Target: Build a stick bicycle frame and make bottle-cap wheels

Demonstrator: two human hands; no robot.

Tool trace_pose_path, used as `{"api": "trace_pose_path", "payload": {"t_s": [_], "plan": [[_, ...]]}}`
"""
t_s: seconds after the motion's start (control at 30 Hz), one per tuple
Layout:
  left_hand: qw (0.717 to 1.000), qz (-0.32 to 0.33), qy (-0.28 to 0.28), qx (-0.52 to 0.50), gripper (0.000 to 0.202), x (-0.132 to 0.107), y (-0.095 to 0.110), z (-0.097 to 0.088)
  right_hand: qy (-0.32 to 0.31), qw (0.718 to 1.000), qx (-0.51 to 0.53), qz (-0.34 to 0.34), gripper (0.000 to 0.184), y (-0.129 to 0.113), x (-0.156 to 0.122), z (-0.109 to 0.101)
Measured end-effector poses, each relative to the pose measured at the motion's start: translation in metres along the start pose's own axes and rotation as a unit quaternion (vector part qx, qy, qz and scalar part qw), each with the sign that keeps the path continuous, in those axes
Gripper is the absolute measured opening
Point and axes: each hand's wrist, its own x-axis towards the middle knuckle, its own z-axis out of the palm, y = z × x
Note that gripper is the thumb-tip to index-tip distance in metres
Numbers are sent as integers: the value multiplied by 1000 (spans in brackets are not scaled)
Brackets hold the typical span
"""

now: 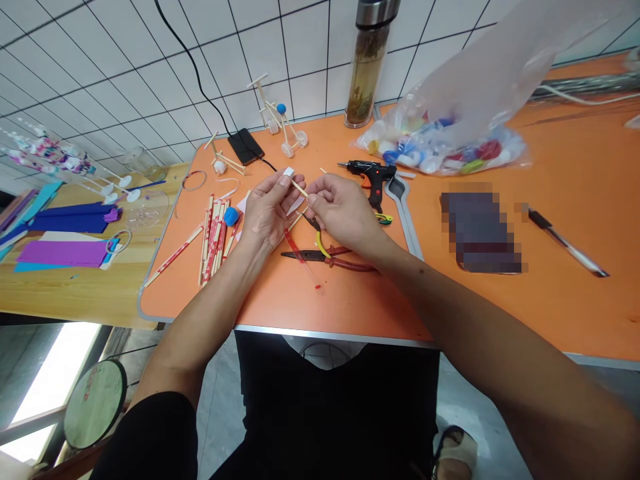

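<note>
the left hand [269, 212] is nearest, its grip pinched together on a small white piece [287, 172]. the right hand [344, 210] has its grip closed on a thin wooden stick [300, 189]. both are held up over the middle of the orange desk [285, 300], with the stick's end at the white piece. a slackened pinch could drop either piece among the red-handled pliers [327, 261] just below. a hot glue gun [371, 175] lies just past the right hand, nozzle toward the hands, a burn risk if hot. chopsticks in printed wrappers [213, 240] lie toward the left edge; a stick-built cart [280, 120] stands near the far edge.
</note>
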Motion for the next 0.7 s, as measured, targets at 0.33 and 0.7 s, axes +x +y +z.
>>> {"api": "trace_pose_path", "payload": {"t_s": [0.33, 0.7], "plan": [[998, 65, -21, 11, 31, -2, 6, -2, -72, 956, 257, 120, 23, -15, -3, 3], [991, 114, 32, 67, 40, 13, 27, -18, -131, 930, 273, 210, 20, -24, -9, 0]]}}
